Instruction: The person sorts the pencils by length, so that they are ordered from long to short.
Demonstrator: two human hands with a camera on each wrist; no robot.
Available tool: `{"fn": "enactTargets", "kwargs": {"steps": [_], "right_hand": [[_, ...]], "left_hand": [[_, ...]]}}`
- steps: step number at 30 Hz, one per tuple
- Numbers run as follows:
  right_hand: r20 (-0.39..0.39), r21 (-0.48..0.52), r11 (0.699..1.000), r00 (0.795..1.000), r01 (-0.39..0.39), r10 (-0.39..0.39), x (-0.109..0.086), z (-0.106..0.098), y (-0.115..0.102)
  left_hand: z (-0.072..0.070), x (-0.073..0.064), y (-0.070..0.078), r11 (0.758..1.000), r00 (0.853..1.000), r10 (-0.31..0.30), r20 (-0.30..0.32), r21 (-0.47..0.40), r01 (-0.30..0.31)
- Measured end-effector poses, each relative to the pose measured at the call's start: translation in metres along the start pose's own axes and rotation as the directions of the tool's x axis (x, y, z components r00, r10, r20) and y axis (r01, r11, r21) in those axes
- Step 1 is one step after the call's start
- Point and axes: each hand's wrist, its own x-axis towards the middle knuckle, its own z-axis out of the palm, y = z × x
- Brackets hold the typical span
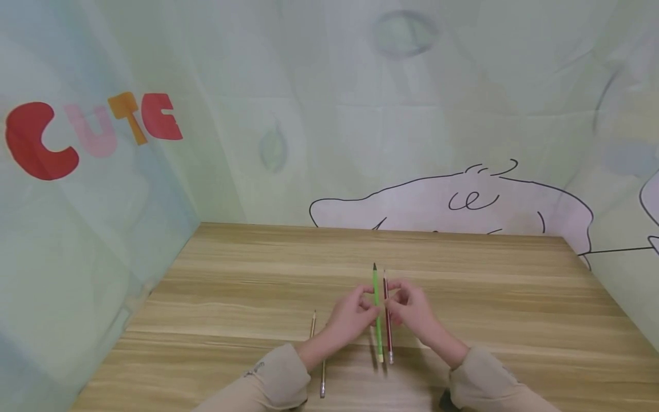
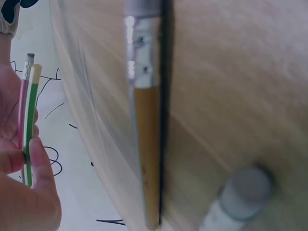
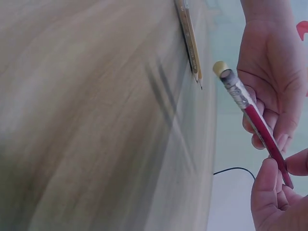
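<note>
Centrally, above the wood-grain table (image 1: 463,286), the left hand (image 1: 350,320) and right hand (image 1: 412,312) pinch two slim pencils side by side with curled fingertips: a green pencil (image 1: 377,309) and a red pencil (image 1: 387,320), tips pointing away, eraser ends toward the person. A tan pencil (image 1: 318,355) with metal ferrule lies flat on the table near the left sleeve (image 1: 273,380). Bare tabletop extends to fabric walls (image 1: 103,240) on three sides.
</note>
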Motion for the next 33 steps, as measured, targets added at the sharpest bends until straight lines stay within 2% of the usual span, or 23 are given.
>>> {"fn": "enactTargets", "kwargs": {"steps": [14, 33], "right_hand": [[0.012, 0.004, 1.0, 1.0, 0.022, -0.022, 0.0, 0.0, 0.009], [-0.001, 0.009, 1.0, 1.0, -0.013, 0.013, 0.006, -0.002, 0.013]], "left_hand": [[0.006, 0.002, -0.005, 1.0, 1.0, 0.008, 0.017, 0.026, -0.008], [0.0, 0.01, -0.006, 0.998, 0.999, -0.034, 0.02, 0.052, 0.033]]}}
